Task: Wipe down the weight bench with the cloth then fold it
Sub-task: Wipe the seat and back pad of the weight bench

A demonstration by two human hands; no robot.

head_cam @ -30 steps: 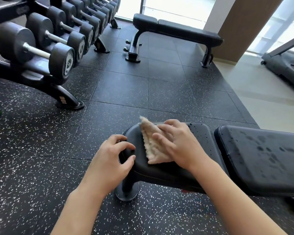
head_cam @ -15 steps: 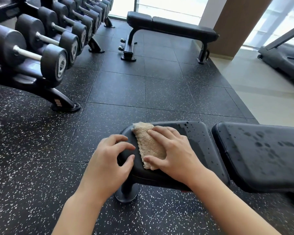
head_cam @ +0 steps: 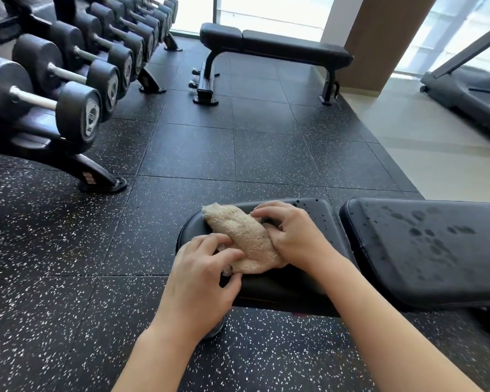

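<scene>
Both hands pinch cloth [head_cam: 242, 239]: left hand [head_cam: 201, 281], right hand [head_cam: 294, 236], atop weight bench [head_cam: 425, 250].

Both bare forearms are reaching forward. The left hand [head_cam: 203, 274] is curling its fingers [head_cam: 224, 244] inward. The right hand [head_cam: 292, 236] is bending its fingertips [head_cam: 259, 212] downward.

Bright daylight pours in through the windows [head_cam: 269, 12] at the far side, which are blown out to near white. The pale floor [head_cam: 436, 154] at the right catches a soft glare, and the far bench [head_cam: 277, 46] shows a dull sheen. Shadows are faint and diffuse. Straight lines bow toward the edges from the wide lens. The picture is slightly soft overall, with smearing at the dumbbells [head_cam: 68, 89].
</scene>
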